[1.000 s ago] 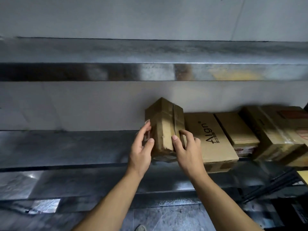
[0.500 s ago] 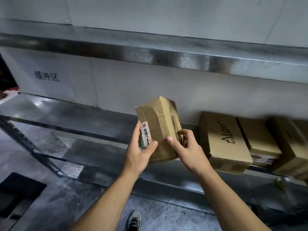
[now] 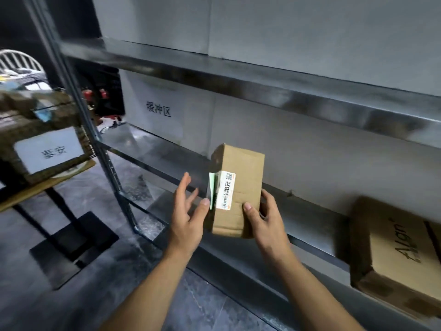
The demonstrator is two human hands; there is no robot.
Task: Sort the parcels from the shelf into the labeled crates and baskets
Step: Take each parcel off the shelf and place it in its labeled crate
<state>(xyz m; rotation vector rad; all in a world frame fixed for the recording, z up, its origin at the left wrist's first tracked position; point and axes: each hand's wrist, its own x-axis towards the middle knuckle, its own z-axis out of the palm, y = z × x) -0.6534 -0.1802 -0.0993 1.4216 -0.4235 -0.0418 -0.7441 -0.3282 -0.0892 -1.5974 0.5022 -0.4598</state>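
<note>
A small brown cardboard parcel [image 3: 238, 187] with a white printed label stands upright in the air in front of the metal shelf [image 3: 152, 149]. My right hand [image 3: 265, 218] grips its lower right side, thumb on the front face and fingers behind. Just left of the parcel is my left hand [image 3: 188, 211], fingers spread and straight, its thumb tip touching the label's edge. A wicker basket [image 3: 35, 130] with a white paper label sits at the far left on a wooden stand.
A larger brown box [image 3: 396, 256] printed "Align" lies on the shelf at the right. A dark shelf upright [image 3: 78, 101] runs between the basket and the shelf. A paper sign hangs on the wall behind the shelf. Below is grey floor with a black stand base [image 3: 71, 247].
The parcel has come off the shelf and moved left, turned upright with its label facing me. My left hand has let go and opened. The view has swung left, bringing the basket in.
</note>
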